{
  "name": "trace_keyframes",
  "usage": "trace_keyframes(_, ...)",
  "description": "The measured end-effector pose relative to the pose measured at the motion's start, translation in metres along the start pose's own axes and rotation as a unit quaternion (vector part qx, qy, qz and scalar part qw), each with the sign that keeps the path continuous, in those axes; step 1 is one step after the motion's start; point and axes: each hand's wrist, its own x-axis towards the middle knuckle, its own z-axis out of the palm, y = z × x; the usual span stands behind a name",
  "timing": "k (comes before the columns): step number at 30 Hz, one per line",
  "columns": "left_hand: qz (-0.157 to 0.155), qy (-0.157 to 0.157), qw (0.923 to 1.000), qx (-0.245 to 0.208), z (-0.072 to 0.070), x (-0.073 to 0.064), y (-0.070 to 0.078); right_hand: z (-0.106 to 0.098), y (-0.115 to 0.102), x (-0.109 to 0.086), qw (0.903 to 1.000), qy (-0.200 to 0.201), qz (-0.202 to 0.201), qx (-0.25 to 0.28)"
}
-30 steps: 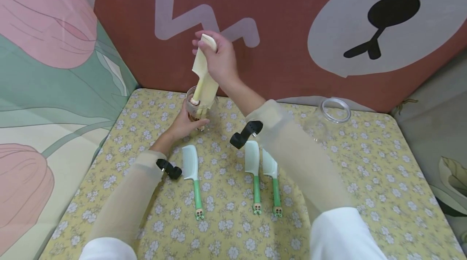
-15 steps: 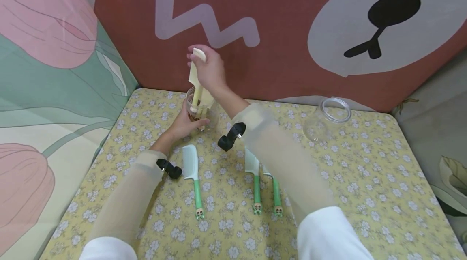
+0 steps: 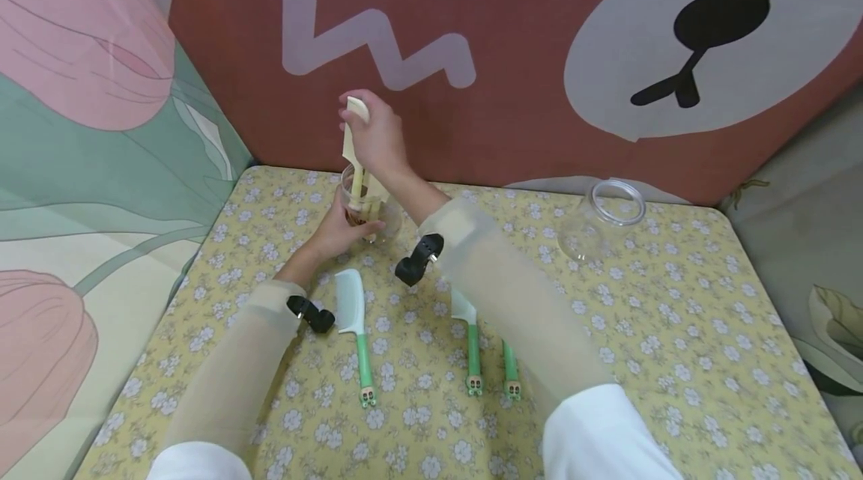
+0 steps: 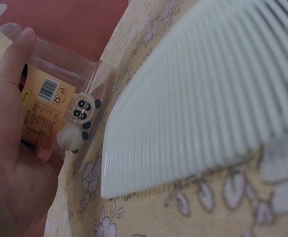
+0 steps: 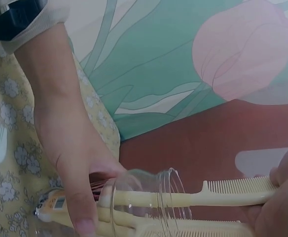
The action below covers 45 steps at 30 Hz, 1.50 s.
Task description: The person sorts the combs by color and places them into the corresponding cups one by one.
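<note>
- Two hands meet at one clear jar, near the far edge of the flowered surface: the left hand at its side, the right hand above its mouth
- Held yellow comb: toothed part up in the right hand, handle down through the jar's mouth, so it lies directly below that hand
- Its long axis is near upright with a slight tilt, running close to the jar's own axis
- Right hand curled closed, gripping the comb by its toothed end; left hand has its fingers wrapped round the jar, thumb across the near side
- Second yellow comb beside it, handle also inside the jar; whether the two handles touch, I cannot tell
- Three green-handled combs lie nearer the person, and another clear jar stands well apart to the right
</note>
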Motion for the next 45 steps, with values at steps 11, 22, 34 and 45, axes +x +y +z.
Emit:
trace_keyframes(11,-0.022,-0.006,0.9994,0.025,-0.001,-0.002,0.004,-0.002,0.003,-0.004,0.9911,0.047,-0.060,-0.109)
trace_keyframes(22,0.002,0.005,0.9992,0.041,-0.002,0.007,-0.024,0.005,0.004,-0.011,0.9720,0.012,-0.042,-0.231)
trace_keyframes(34,0.027,0.004,0.9984,0.049,-0.006,0.007,-0.028,0.001,-0.002,-0.011,0.9609,-0.050,-0.027,-0.271)
trace_keyframes(45,0.026,0.002,0.9974,0.068,-0.007,0.006,-0.027,0.000,-0.008,-0.017,0.9453,-0.085,-0.031,-0.314)
